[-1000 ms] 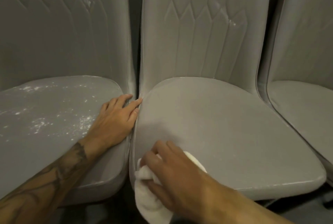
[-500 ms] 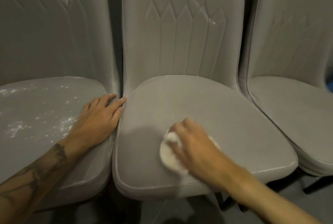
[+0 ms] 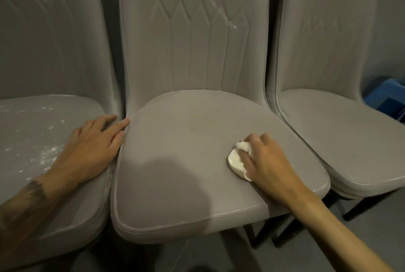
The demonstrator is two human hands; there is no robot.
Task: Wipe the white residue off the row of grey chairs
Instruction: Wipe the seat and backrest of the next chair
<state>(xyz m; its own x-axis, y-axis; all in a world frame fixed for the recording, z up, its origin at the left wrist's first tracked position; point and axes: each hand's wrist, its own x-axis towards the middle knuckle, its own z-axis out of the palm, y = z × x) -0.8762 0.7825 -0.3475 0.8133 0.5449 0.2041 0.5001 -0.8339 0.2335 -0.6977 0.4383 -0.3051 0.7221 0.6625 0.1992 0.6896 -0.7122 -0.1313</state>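
Note:
Three grey padded chairs stand side by side. On the right part of the middle chair seat (image 3: pixel 186 153), my right hand (image 3: pixel 267 160) presses a crumpled white cloth (image 3: pixel 237 159) against the cushion. My left hand (image 3: pixel 92 149) lies flat, fingers spread, on the right edge of the left chair seat (image 3: pixel 32 140), which is speckled with white residue (image 3: pixel 46 153). A few white flecks (image 3: pixel 232 24) sit on the middle chair's stitched backrest. The right chair seat (image 3: pixel 341 140) looks free of residue.
A blue plastic crate (image 3: pixel 388 94) sits on the floor behind the right chair. Black chair legs (image 3: pixel 359 206) and grey floor show below the seats at the lower right.
My right hand has slid the cloth from the middle seat's front left corner across to its right side. The view has shifted right. My left hand has stayed put.

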